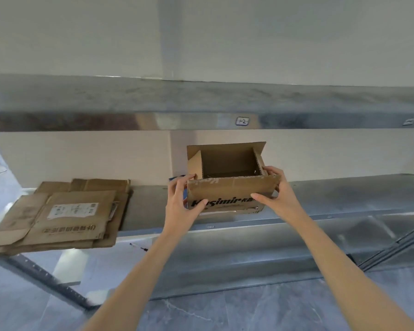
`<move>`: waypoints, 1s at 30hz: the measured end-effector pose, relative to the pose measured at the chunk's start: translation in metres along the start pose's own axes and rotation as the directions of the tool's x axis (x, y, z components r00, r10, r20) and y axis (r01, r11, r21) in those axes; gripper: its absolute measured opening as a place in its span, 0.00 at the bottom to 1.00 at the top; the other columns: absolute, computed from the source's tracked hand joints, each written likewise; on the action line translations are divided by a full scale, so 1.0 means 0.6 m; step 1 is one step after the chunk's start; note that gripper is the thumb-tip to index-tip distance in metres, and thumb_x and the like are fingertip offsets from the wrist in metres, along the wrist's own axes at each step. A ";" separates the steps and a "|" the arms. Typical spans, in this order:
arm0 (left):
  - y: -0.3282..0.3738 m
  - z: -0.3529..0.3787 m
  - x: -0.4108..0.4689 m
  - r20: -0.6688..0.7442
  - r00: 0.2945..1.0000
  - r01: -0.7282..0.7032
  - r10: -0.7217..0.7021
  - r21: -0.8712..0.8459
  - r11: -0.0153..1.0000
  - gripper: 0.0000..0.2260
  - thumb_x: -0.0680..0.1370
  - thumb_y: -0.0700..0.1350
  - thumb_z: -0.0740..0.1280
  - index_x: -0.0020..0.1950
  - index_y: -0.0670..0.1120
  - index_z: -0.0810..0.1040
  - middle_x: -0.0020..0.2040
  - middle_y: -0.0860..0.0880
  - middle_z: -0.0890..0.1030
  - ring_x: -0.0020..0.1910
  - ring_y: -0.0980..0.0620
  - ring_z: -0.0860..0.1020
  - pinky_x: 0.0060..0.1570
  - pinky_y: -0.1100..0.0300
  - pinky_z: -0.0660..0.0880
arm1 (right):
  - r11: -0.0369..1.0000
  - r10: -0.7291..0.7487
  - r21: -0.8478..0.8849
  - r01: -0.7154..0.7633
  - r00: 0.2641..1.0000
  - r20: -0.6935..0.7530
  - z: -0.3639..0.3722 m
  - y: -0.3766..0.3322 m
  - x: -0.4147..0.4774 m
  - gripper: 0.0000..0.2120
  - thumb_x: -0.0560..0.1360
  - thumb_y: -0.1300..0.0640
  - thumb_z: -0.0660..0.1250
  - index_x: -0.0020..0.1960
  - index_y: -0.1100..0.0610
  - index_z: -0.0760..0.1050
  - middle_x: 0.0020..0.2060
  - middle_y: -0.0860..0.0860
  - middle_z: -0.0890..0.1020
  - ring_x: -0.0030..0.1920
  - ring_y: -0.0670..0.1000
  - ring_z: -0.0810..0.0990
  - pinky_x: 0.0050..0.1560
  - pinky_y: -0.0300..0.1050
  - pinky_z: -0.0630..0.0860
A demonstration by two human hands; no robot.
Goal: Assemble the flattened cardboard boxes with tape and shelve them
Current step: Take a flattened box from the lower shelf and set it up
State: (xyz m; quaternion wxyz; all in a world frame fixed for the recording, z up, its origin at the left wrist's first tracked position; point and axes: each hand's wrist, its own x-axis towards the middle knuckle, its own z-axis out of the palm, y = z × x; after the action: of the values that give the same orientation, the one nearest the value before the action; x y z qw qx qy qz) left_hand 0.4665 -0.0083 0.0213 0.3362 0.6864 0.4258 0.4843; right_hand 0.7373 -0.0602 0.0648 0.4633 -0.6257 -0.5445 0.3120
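We see a long metal shelf (148, 206). A pile of flat boxes (65, 216) lies on its left end. To the right of the pile, an open box (227, 189) sits at the front of the shelf. Our left hand (182, 206) and right hand (276, 192) each grip one end of the open box, with thumbs on its front.

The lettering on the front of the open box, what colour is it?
Black lettering on the brown open box, seen in the head view.
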 end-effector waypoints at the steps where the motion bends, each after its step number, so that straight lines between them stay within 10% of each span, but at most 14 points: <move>1: 0.002 0.015 0.002 0.007 1.000 -0.001 0.001 0.012 1.000 0.34 0.71 0.44 0.77 0.64 0.72 0.63 0.64 0.62 0.62 0.65 0.67 0.65 0.55 0.70 0.72 | 1.000 0.012 0.004 -0.012 1.000 -0.002 -0.013 0.008 0.001 0.38 0.68 0.61 0.78 0.68 0.41 0.62 0.67 0.45 0.70 0.66 0.51 0.72 0.62 0.50 0.78; 10: 0.001 0.104 0.023 0.073 0.997 -0.022 0.015 0.090 0.996 0.29 0.71 0.44 0.77 0.59 0.70 0.67 0.64 0.58 0.62 0.64 0.72 0.61 0.61 0.57 0.75 | 0.996 0.087 -0.018 -0.087 0.996 -0.008 -0.081 0.076 0.020 0.35 0.68 0.60 0.79 0.69 0.46 0.67 0.65 0.46 0.72 0.67 0.53 0.72 0.63 0.53 0.77; 18: -0.015 0.159 0.067 0.135 0.991 -0.011 -0.005 0.115 0.993 0.21 0.72 0.48 0.77 0.62 0.53 0.74 0.66 0.52 0.64 0.60 0.76 0.63 0.53 0.82 0.64 | 0.992 0.103 -0.066 -0.106 0.994 -0.045 -0.118 0.118 0.047 0.30 0.69 0.59 0.78 0.68 0.47 0.72 0.74 0.48 0.67 0.68 0.52 0.71 0.66 0.50 0.75; 30: -0.045 0.209 0.061 0.086 0.970 0.218 -0.226 0.092 0.971 0.08 0.77 0.46 0.72 0.55 0.54 0.79 0.64 0.52 0.68 0.59 0.70 0.69 0.53 0.77 0.68 | 0.974 0.221 -0.069 -0.217 0.974 0.052 -0.131 0.191 0.103 0.27 0.76 0.47 0.70 0.72 0.52 0.71 0.62 0.39 0.76 0.67 0.47 0.73 0.70 0.48 0.70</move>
State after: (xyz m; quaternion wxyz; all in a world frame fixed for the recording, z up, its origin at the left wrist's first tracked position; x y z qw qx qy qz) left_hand 0.5848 0.0303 -0.0267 0.3798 0.6700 0.5030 0.3922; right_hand 0.8655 -0.0165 -0.0040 0.3896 -0.6867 -0.4953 0.3625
